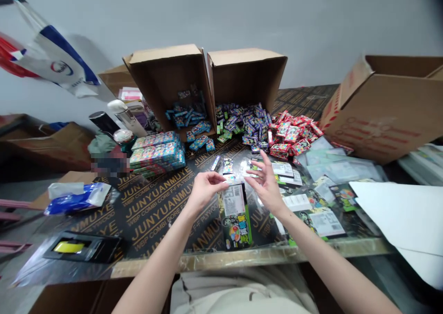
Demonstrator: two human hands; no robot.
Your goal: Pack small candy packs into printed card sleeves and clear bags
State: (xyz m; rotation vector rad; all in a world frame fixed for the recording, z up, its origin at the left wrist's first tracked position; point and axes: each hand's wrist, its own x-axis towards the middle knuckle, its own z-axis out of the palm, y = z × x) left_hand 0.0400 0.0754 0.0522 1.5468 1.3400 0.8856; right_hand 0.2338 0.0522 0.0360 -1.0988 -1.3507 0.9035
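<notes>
My left hand [206, 190] is closed, its thumb and fingertips brought together at the top end of a flat black-and-green printed packet [237, 231]. What the fingertips hold is too small to make out. My right hand [268, 185] is open, fingers spread, just right of that packet. Beyond my hands lie a small black-and-white box [228, 166] and a small purple box [215, 163]. More printed packets [327, 222] lie to the right, some partly behind my right forearm.
Two cartons [166, 58] [247, 58] lie on their sides at the back, with small blue boxes [199, 128], purple boxes [256, 122] and red boxes [294, 134] spilling out or heaped nearby. Stacked wrapped boxes [157, 150] stand left. Another carton [387, 111] and white sheets [408, 217] are right.
</notes>
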